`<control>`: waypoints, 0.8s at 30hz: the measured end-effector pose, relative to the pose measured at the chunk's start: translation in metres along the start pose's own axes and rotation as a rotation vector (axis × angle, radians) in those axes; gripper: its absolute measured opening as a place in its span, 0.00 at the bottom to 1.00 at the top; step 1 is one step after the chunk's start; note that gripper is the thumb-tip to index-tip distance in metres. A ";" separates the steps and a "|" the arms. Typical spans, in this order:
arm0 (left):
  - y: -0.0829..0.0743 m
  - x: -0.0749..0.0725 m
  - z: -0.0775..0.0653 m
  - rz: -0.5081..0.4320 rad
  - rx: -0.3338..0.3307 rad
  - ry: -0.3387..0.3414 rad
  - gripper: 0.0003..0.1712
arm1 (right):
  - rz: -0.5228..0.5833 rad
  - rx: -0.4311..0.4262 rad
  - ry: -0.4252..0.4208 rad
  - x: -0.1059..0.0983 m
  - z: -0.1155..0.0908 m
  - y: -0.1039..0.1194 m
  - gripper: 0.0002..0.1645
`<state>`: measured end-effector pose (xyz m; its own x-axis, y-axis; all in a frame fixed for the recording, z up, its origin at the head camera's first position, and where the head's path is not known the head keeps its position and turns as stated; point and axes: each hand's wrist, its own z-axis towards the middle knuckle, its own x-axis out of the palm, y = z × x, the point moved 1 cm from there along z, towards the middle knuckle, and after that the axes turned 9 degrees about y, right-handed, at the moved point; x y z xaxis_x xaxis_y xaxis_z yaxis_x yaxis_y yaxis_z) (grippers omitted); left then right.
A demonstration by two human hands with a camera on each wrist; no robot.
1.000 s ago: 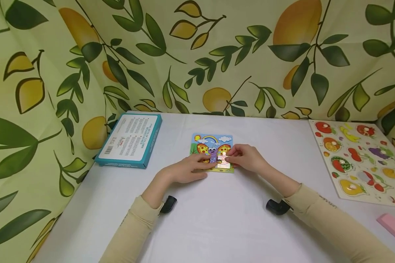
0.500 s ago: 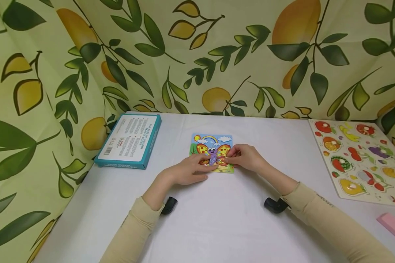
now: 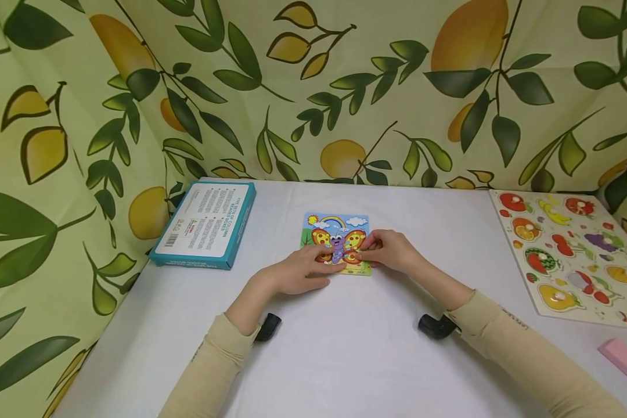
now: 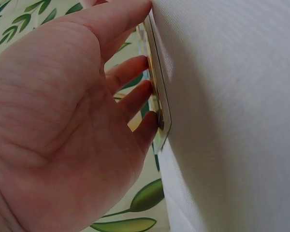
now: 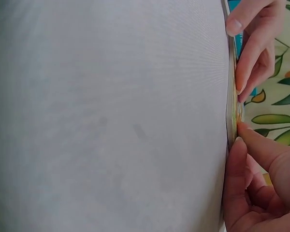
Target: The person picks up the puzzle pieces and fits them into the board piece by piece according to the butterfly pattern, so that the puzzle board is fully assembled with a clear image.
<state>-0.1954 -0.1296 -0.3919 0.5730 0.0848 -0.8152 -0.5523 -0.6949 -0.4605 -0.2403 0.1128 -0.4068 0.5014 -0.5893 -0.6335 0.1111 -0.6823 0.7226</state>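
Observation:
A small butterfly jigsaw puzzle (image 3: 337,223) with a sun and rainbow lies flat on the white table. Fingers of my left hand (image 3: 299,271) rest across its lower left part, mostly straight, covering some of the picture. In the left wrist view, the fingertips of that hand (image 4: 82,106) touch the puzzle's face, with the thumb at its near edge. At the lower right corner, my right hand (image 3: 392,251) pinches a puzzle piece (image 3: 352,257) showing part of the red and yellow wing. The right wrist view shows the thumb and forefinger of this hand (image 5: 263,179) close together at the puzzle's edge.
To the left lies a teal and white box (image 3: 204,223) with printed text. A fruit peg puzzle board (image 3: 569,255) is on the right, with a pink block (image 3: 624,364) nearer me. A fruit-patterned cloth (image 3: 313,93) hangs behind and left of the table.
The puzzle piece under my right fingers was tilted and shiny with glare a second ago; now it lies flatter, in line with the picture. Both hands have barely moved.

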 end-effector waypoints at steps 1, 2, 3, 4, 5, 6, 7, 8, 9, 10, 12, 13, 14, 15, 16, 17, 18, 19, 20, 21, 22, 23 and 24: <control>0.000 0.000 0.000 -0.003 -0.001 0.000 0.26 | -0.004 -0.001 -0.002 0.000 0.000 0.000 0.16; 0.000 0.000 0.000 -0.006 -0.001 -0.001 0.26 | -0.007 -0.002 -0.002 0.000 0.000 0.000 0.16; 0.000 0.000 -0.001 -0.008 0.000 -0.002 0.26 | -0.009 -0.003 -0.002 0.000 0.000 0.000 0.16; 0.000 0.000 -0.001 -0.010 0.002 -0.003 0.26 | -0.010 -0.005 -0.002 0.001 0.001 0.001 0.16; 0.000 0.000 -0.001 -0.012 0.002 -0.002 0.26 | -0.011 -0.007 -0.002 0.001 0.001 0.001 0.16; 0.000 0.000 -0.001 -0.013 0.004 -0.003 0.26 | -0.010 -0.007 -0.001 0.001 0.001 0.001 0.16; 0.000 0.000 -0.001 -0.014 0.004 -0.003 0.26 | -0.009 -0.008 -0.001 0.001 0.001 0.001 0.16; 0.000 0.000 -0.001 -0.015 0.004 -0.004 0.26 | -0.007 -0.009 0.000 0.001 0.001 0.001 0.16; 0.000 0.000 -0.001 -0.017 0.005 -0.005 0.26 | -0.004 -0.008 0.000 0.001 0.001 0.001 0.16; 0.000 0.000 -0.001 -0.018 0.005 -0.005 0.26 | -0.001 -0.009 0.000 0.001 0.001 0.001 0.16; 0.000 0.000 0.000 -0.019 0.005 -0.006 0.26 | 0.003 -0.011 0.001 0.001 0.000 0.001 0.15; 0.000 0.000 0.000 -0.019 0.005 -0.006 0.26 | 0.005 -0.012 0.001 0.000 0.000 0.001 0.15; 0.000 0.000 0.000 -0.018 0.006 -0.007 0.26 | 0.006 -0.012 0.002 0.000 0.000 0.001 0.15; 0.000 0.000 0.000 -0.017 0.008 -0.005 0.26 | 0.007 -0.013 0.002 0.000 0.000 0.001 0.15; 0.000 0.000 0.000 -0.015 0.010 -0.005 0.26 | 0.006 -0.013 0.002 0.000 0.000 0.000 0.16; 0.000 0.000 0.000 -0.015 0.011 -0.005 0.26 | 0.003 -0.012 0.003 0.000 0.000 0.000 0.16; -0.001 0.000 0.000 -0.013 0.014 -0.004 0.26 | 0.002 -0.010 0.004 0.000 0.001 0.000 0.16; -0.001 0.000 0.000 -0.014 0.016 -0.005 0.26 | 0.001 -0.008 0.005 0.000 0.001 0.000 0.16; -0.001 0.000 0.000 -0.012 0.018 -0.004 0.26 | 0.000 -0.004 0.005 0.000 0.002 -0.001 0.16; -0.001 0.000 0.000 -0.012 0.020 -0.004 0.26 | 0.001 0.002 0.003 0.000 0.002 -0.001 0.16; -0.001 0.000 0.000 -0.013 0.020 -0.005 0.26 | -0.003 0.003 -0.001 0.000 0.003 -0.001 0.16; -0.001 0.000 0.000 -0.011 0.018 -0.005 0.26 | -0.005 0.001 -0.005 0.000 0.003 -0.001 0.16; -0.001 0.000 0.000 -0.010 0.017 -0.005 0.26 | -0.007 -0.001 -0.010 0.000 0.004 -0.001 0.16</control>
<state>-0.1949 -0.1291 -0.3910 0.5756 0.0959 -0.8121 -0.5567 -0.6815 -0.4750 -0.2437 0.1114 -0.4090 0.4924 -0.5887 -0.6411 0.1153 -0.6860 0.7184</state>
